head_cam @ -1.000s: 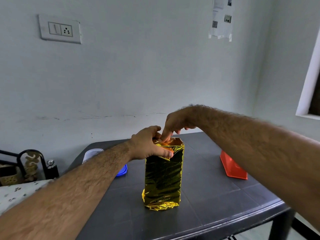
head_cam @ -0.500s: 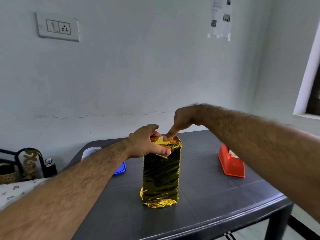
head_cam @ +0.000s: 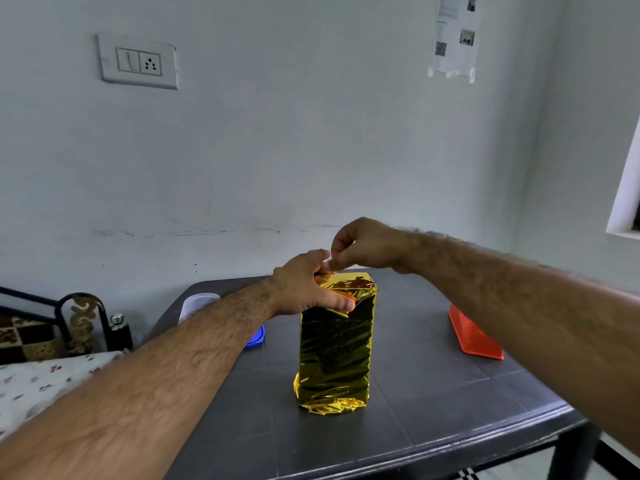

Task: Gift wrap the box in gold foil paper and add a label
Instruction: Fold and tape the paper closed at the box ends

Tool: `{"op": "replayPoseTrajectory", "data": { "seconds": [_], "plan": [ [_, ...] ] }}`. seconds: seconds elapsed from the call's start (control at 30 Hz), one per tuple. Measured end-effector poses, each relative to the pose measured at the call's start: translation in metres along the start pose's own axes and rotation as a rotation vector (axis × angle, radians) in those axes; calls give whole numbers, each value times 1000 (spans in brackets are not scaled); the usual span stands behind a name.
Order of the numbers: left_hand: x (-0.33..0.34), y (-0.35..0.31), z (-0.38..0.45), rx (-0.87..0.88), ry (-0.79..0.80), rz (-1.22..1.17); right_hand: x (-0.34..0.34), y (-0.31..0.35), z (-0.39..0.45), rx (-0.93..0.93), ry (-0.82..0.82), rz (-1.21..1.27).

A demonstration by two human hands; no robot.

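Standing upright mid table (head_cam: 433, 424): foil-wrapped box (head_cam: 335, 344). Left hand (head_cam: 304, 289) gripping top edge, thumb across front. Right hand (head_cam: 363, 247) just above top, fingers curled; contents indiscernible. Orange object (head_cam: 474, 336) right.

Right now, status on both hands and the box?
Left hand grips top of upright gold-wrapped box. Right hand fingers curled just above the top fold, contact unclear. No label visible. Nothing blocking.

We can read no words or numbers anywhere. The paper sheet (head_cam: 453, 36) taped to the wall carries a QR-like square and small photos, but its print is too blurred for us to make out.
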State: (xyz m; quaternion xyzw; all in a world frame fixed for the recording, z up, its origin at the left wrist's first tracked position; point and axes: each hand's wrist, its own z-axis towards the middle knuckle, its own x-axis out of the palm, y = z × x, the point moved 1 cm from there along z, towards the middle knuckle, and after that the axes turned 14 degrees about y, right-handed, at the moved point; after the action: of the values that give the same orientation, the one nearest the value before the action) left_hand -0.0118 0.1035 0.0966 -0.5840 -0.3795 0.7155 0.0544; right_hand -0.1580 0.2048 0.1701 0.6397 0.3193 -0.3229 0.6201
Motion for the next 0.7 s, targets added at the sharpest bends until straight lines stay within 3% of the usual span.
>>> {"op": "replayPoseTrajectory", "data": {
  "seconds": [0.27, 0.43, 0.57, 0.7],
  "plan": [
    [2, 10, 4, 27, 2, -151, 21, -7, -4, 32, -30, -30],
    [1, 5, -2, 32, 24, -122, 21, -11, -5, -31, -212, 136],
    [1, 7, 1, 21, 16, -166, 26, -16, -13, -21, -115, 119],
    [-2, 4, 0, 122, 52, -242, 27, -28, -18, -137, -371, 228]
  ]
}}
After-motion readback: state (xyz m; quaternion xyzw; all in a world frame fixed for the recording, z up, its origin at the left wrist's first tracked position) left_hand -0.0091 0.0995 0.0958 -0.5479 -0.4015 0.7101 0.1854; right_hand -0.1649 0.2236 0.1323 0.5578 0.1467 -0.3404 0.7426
